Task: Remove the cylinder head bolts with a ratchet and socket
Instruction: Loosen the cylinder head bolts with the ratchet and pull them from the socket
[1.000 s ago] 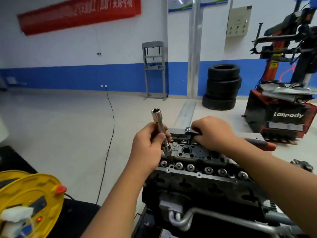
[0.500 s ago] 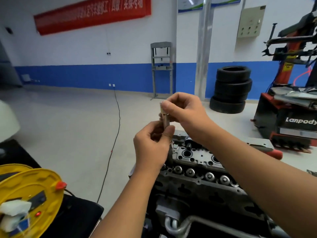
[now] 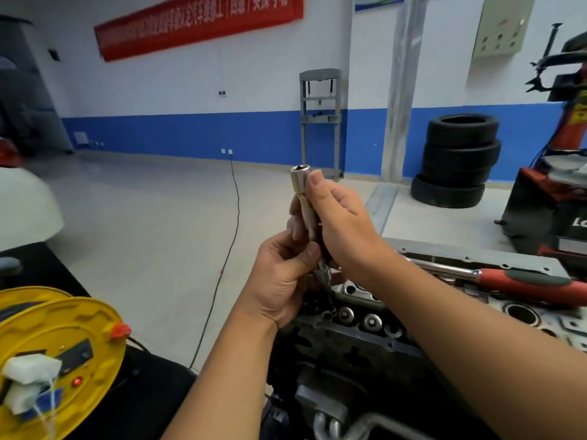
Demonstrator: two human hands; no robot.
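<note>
A long chrome socket on an extension bar (image 3: 303,198) stands upright, its open end at the top, above the cylinder head (image 3: 359,325). My left hand (image 3: 282,281) grips its lower part. My right hand (image 3: 336,223) holds the upper part, thumb along the socket. The ratchet (image 3: 508,281), chrome shaft with a red and grey handle, lies across the engine to the right, untouched. Round bolt heads and valve caps show in a row on the head below my hands.
A yellow cable reel (image 3: 60,354) sits at the lower left. A black cable (image 3: 228,242) runs across the floor. Stacked tyres (image 3: 457,160) and a red tyre changer (image 3: 552,217) stand at the right. A grey press frame (image 3: 320,122) is against the wall.
My right hand left the ratchet on the engine and came up to the socket bar, which both hands now hold higher. The camera moved closer and turned left.
</note>
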